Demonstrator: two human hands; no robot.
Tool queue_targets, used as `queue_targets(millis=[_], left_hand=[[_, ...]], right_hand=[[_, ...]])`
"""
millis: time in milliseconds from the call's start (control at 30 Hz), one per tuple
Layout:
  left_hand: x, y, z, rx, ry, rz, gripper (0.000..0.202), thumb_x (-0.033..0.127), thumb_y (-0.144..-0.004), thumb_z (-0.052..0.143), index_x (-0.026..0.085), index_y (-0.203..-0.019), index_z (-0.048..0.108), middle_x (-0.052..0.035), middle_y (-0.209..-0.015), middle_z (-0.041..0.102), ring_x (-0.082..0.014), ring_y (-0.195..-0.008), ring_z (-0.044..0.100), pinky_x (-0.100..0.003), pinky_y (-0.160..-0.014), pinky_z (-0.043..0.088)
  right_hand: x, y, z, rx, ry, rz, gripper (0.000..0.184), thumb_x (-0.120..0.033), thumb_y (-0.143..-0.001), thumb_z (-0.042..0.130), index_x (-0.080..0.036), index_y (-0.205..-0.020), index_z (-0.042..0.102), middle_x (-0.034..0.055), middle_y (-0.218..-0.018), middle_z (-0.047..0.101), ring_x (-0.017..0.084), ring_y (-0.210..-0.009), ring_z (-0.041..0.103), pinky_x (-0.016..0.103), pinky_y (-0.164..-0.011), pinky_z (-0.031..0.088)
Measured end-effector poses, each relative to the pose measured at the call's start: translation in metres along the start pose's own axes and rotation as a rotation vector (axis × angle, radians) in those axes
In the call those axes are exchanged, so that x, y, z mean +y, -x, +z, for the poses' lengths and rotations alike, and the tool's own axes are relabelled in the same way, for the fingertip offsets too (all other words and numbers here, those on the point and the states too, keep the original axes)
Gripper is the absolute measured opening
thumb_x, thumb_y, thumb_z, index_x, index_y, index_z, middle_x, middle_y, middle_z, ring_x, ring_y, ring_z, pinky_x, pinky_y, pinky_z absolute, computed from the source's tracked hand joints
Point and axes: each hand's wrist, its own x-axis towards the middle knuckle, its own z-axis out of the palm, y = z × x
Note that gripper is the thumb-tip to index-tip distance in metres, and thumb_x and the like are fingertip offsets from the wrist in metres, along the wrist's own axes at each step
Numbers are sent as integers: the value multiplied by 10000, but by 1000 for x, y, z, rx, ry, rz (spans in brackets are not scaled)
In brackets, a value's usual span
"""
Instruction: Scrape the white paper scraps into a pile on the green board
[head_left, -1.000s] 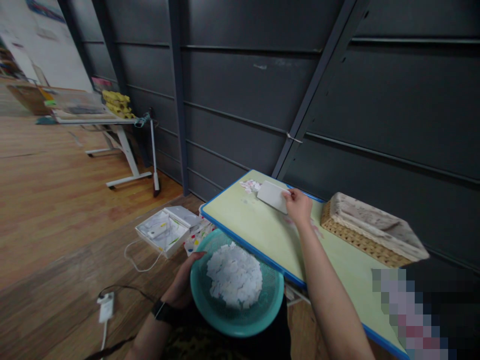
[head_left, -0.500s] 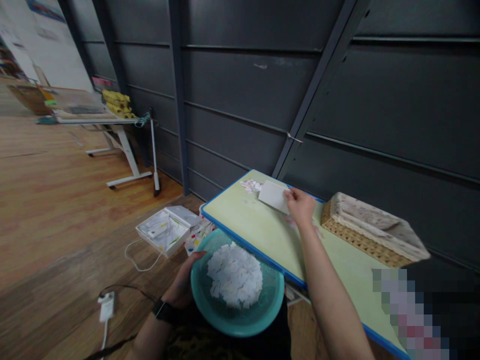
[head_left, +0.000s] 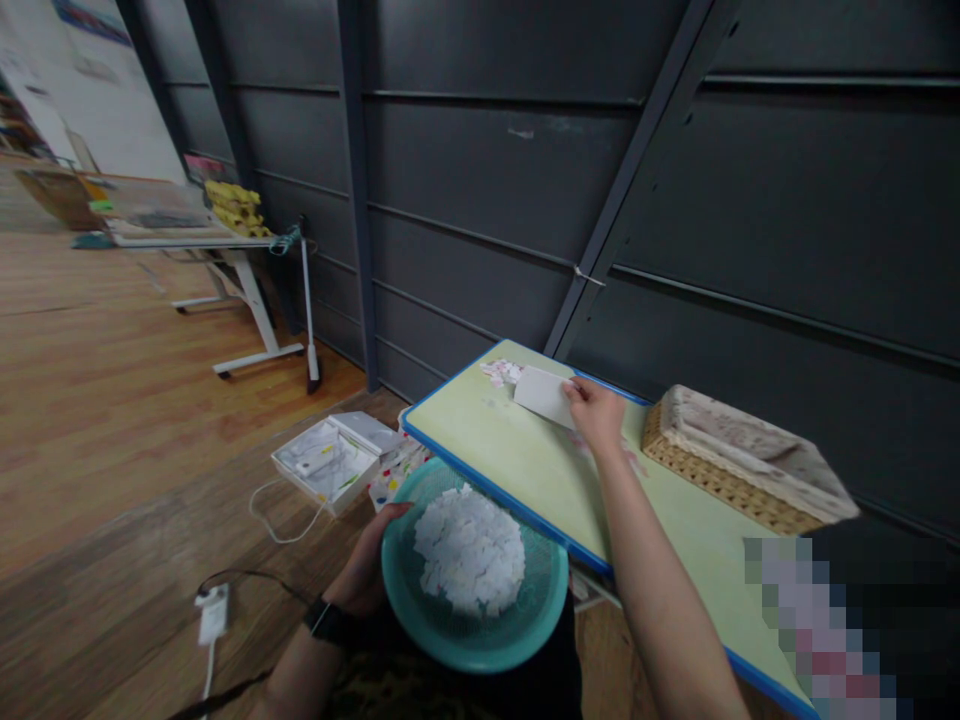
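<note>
My left hand [head_left: 373,560] grips the left rim of a teal plastic colander [head_left: 555,610], which sits at my lap below the table's edge. A heap of torn white paper pieces [head_left: 471,550] fills its middle. Over the pale green table [head_left: 480,430] my right hand [head_left: 598,412] pinches the right end of a flat white card [head_left: 541,395]. The card is tilted, and its left edge is beside a small pile of paper scraps [head_left: 499,372] at the table's far left corner. Whether the card touches the table I cannot tell.
A lined wicker basket [head_left: 735,490] stands on the table's right side. On the floor at left lie an open white box [head_left: 326,465] with cords and a power strip [head_left: 214,612]. A dark panelled wall [head_left: 480,180] rises behind the table. Another table [head_left: 187,238] stands further back.
My right hand and the card have shifted slightly left, toward the pile of scraps. My left hand and the colander have stayed in place.
</note>
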Motion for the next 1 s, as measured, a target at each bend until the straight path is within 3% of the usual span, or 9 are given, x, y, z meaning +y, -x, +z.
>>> queue_targets(millis=[200, 367, 500, 667, 800, 1000], left_hand=[[1, 1, -1, 21, 6, -46, 126, 226, -832, 525, 139, -893, 594, -22, -558, 697, -174, -466, 621, -290, -483, 499], [-1, -1, -4, 24, 15, -56, 134, 231, -828, 543, 120, -881, 598, -48, -580, 715, -165, -459, 616, -280, -483, 494], [-2, -2, -3, 14, 5, 3, 136, 214, -809, 572, 139, -918, 599, -31, -608, 724, -175, -489, 630, -296, -508, 502], [0, 1, 2, 29, -12, -21, 122, 215, -802, 570, 138, -888, 610, -35, -594, 717, -196, -508, 651, -306, -509, 504], [-1, 2, 2, 35, 16, -36, 184, 207, -801, 565, 145, -967, 613, -23, -587, 715, -203, -529, 662, -297, -480, 494], [-4, -1, -3, 21, 7, -32, 145, 222, -815, 558, 138, -923, 607, -17, -583, 712, -165, -448, 610, -290, -472, 490]], right_hand=[[0, 0, 0, -27, -21, -120, 338, -381, -849, 470, -202, -956, 736, 91, -918, 734, 224, -821, 641, 285, -685, 400], [0, 0, -5, -59, 40, -175, 309, -371, -850, 486, -226, -957, 737, 78, -908, 738, 223, -797, 652, 286, -687, 399], [-1, 0, -8, -7, 73, -154, 319, -371, -857, 472, -226, -965, 735, 83, -896, 738, 226, -777, 652, 287, -670, 393], [-7, 3, -3, 60, 36, -137, 362, -393, -883, 431, -212, -980, 730, 93, -904, 735, 226, -772, 654, 283, -661, 396], [-13, 9, 5, 36, 37, -148, 364, -378, -895, 417, -214, -1018, 717, 94, -886, 736, 219, -769, 658, 278, -665, 396], [-13, 10, 10, -13, 78, -167, 345, -361, -896, 429, -223, -1040, 710, 86, -916, 736, 218, -786, 665, 279, -682, 399]])
